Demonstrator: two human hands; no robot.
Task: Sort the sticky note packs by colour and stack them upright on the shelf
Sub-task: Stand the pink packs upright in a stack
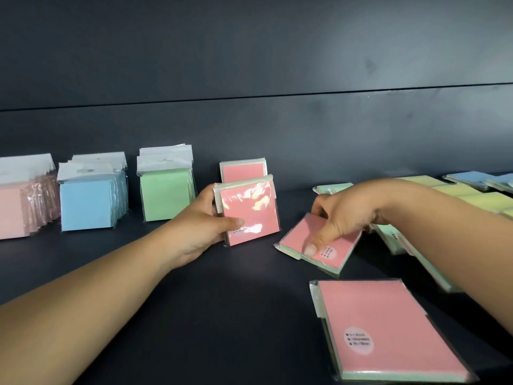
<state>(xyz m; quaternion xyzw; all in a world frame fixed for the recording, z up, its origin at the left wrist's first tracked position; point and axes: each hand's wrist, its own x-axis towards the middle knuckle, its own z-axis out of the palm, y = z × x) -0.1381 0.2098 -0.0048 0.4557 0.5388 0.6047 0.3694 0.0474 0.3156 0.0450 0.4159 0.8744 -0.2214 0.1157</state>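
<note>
My left hand (204,226) grips an upright pink-fronted pack (249,209) on the dark shelf (222,301), just in front of another upright pink pack (243,170). My right hand (338,215) pinches a second pink-fronted pack (333,254) that is tilted, its lower edge near the shelf. A third pink-fronted pack (388,329) lies flat at the front right. Upright rows stand at the left: pale pink packs (25,201), blue packs (88,198) and green packs (166,193).
Loose packs lie flat at the right: mint green ones (388,234) under my right forearm, yellow ones (472,195) and blue ones (477,179) at the back right. The dark back wall (249,79) rises right behind the rows.
</note>
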